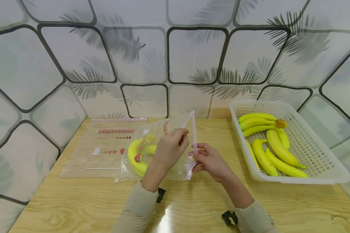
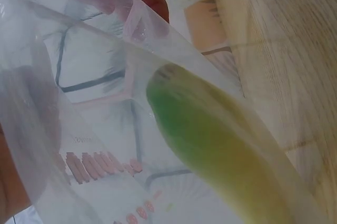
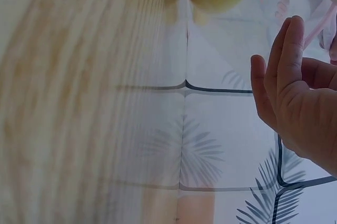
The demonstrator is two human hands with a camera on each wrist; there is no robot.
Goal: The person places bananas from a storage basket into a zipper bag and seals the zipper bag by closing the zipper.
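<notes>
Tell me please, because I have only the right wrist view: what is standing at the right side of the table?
Observer: A white basket with yellow bananas inside, seen in the head view.
Operator: Thank you. And what is lying to the left of the held bag?
Observer: A second clear bag, lying flat on the table.
Operator: Does this second one carry some print?
Observer: Yes, there is reddish-pink lettering near its far end.
</notes>
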